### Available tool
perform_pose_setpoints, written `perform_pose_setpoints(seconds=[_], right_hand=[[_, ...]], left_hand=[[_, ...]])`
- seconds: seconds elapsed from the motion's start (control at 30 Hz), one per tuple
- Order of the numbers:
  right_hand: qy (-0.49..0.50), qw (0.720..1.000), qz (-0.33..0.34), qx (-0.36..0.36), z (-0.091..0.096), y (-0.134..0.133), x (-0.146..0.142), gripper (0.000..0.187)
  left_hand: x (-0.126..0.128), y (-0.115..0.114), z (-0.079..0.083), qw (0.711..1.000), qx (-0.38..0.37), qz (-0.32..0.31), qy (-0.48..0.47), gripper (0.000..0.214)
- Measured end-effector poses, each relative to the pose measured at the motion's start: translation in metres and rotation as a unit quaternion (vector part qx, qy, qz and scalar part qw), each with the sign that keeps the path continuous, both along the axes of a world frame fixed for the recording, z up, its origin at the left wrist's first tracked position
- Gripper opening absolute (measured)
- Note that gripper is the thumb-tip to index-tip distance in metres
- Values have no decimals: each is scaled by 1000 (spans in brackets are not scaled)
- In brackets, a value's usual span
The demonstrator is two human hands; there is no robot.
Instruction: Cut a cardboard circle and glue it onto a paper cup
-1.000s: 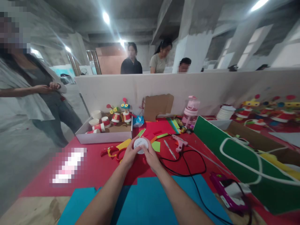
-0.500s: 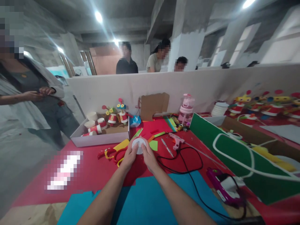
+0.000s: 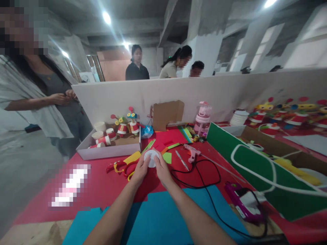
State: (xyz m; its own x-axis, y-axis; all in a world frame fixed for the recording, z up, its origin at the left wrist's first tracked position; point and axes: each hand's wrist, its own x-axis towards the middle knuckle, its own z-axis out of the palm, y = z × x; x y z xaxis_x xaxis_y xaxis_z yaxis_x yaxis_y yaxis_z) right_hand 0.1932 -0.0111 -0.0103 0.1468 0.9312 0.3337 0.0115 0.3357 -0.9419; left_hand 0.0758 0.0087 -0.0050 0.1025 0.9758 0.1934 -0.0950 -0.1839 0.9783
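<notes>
left hand (image 3: 140,169) and right hand (image 3: 162,169) grasp a white disc (image 3: 151,158), a holding step whose next move likely needs even pressure.

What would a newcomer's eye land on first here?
Probably the white disc held between the left grip and right grip, mid-picture. Next, two bright, big-eyed figures in the white box at left, and the green panel slanting across the right.
</notes>
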Motion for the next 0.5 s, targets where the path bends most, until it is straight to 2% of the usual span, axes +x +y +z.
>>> perform_pose_setpoints(seconds=[0.5], right_hand=[[1, 1000, 6, 7, -1, 0, -2, 50]], left_hand=[[4, -4, 6, 1000, 8, 2, -22, 47]])
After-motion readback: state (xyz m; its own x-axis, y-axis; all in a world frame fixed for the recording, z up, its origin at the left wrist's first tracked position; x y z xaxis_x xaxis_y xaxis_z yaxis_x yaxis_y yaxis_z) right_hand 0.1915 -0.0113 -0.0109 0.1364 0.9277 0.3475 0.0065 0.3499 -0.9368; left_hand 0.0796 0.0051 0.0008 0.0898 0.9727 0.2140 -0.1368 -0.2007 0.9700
